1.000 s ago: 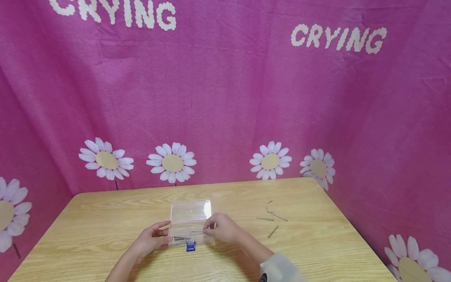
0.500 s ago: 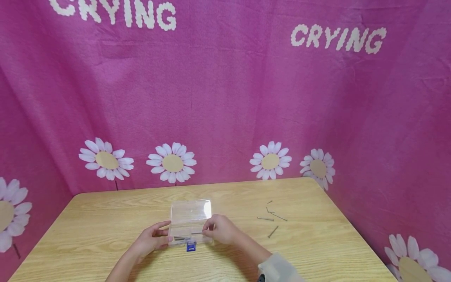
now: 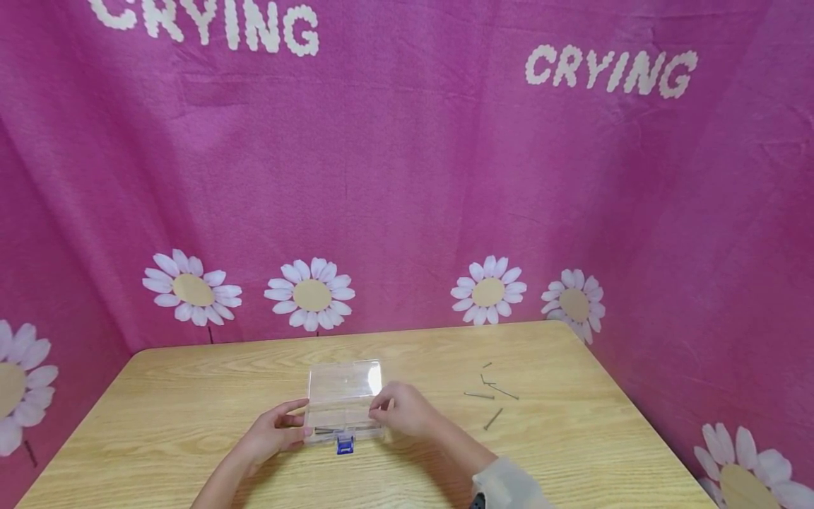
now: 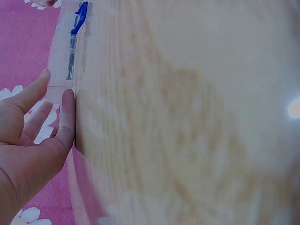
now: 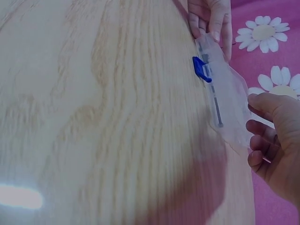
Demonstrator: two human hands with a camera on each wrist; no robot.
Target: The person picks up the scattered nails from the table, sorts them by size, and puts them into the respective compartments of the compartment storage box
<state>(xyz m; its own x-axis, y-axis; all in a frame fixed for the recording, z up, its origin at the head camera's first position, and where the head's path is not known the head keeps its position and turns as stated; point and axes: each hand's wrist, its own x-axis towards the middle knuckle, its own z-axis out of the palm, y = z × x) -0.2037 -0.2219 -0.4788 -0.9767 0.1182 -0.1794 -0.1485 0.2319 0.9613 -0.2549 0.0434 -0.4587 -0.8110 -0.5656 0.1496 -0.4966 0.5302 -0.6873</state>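
A clear plastic box (image 3: 343,382) with a blue latch (image 3: 345,445) lies on the table, its lid tipped back. My left hand (image 3: 276,430) rests against the box's left end, fingers fairly straight, thumb at the front corner. Dark nails (image 4: 71,61) lie in the compartment on that side. Over the right end hovers my right hand (image 3: 407,410), its fingers loosely curled. In the right wrist view, thumb and fingers stand apart with nothing between them, and a single nail (image 5: 217,110) lies along the front of the right compartment.
Several loose nails (image 3: 479,395) of different lengths are scattered on the wooden table (image 3: 572,438) to the right of the box. A pink cloth (image 3: 407,177) with daisies hangs behind the table and along its sides.
The nail that my right fingers pinched has been let go into the right compartment. That hand has lifted slightly up and right. The left hand keeps its place.
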